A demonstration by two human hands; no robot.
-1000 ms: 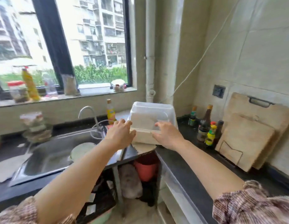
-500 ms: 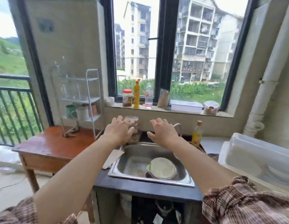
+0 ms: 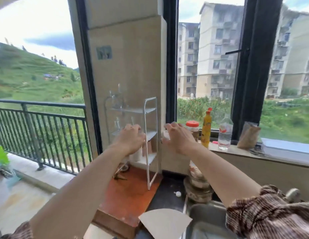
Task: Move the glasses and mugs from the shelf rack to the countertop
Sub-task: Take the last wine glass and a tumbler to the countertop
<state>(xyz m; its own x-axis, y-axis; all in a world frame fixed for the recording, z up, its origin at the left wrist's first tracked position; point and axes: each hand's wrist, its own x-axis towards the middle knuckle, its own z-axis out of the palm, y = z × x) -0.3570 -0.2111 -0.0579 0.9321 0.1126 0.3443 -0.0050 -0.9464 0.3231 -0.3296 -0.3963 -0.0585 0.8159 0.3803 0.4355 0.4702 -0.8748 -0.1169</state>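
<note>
The left hand (image 3: 130, 140) covers most of the lower shelves of the white rack (image 3: 151, 135), so the mugs there cannot be made out. The glasses (image 3: 118, 100) on the top shelf are blurred and too faint to count. The sink (image 3: 207, 219) is cut off by the bottom edge. Whether the right hand (image 3: 178, 138) touches anything is unclear.

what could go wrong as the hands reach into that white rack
The clear glasses on the top shelf are hard to see against the wall, so a reaching hand might clip one. The left hand is close to the rack, a light wire frame on the wooden table; a bump could rock it. The view is blurred, so aim may be off.
</note>
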